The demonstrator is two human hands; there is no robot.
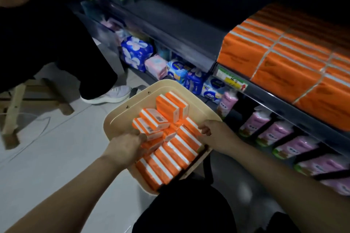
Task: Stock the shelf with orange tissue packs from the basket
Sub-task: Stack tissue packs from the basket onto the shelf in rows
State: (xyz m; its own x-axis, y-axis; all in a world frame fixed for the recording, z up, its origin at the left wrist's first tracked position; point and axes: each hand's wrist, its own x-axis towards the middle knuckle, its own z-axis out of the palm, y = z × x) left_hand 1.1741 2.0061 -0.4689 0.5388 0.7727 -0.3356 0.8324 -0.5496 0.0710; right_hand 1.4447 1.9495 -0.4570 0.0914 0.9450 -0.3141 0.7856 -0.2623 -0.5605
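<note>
Packs (178, 149) between left hand (126, 148) and right hand (215, 134)

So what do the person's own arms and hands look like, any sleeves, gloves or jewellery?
The left forearm and right forearm are bare; no sleeve shows on either. The left hand and right hand are bare too: no gloves, and no watch, ring or band visible. Dark clothing shows low between the arms.

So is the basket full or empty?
Mostly full: orange tissue packs cover nearly all of the basket, some lying on top of others. Only its far left corner shows bare bottom.
</note>
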